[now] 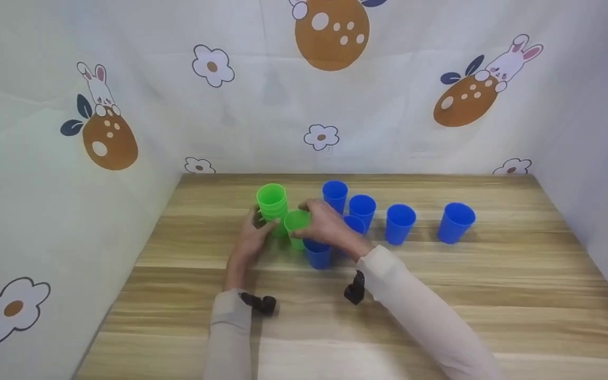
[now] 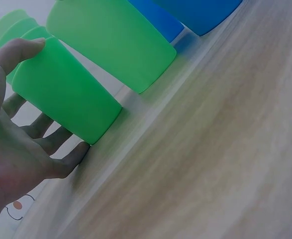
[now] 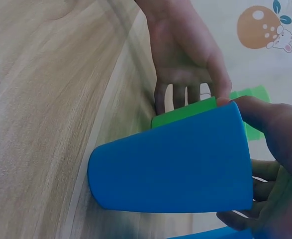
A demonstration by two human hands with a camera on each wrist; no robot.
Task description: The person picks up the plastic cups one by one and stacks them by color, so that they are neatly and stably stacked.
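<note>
L-wrist cam: single green cup (image 2: 113, 45) & blue cups (image 2: 205, 12) cut off @ top edge; head cam: top bunny (image 1: 300, 10) ditto.

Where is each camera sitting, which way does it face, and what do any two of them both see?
Head: worn on the head, facing forward and down at the table; the left hand, right hand and both sleeves show.
Left wrist: worn there, looking past the left hand at the green stack and a separate green cup.
Right wrist: worn there, facing a blue cup; the right hand shows at the right edge, the left above.
Shared: both wrist views show the left hand at the green stack.
</note>
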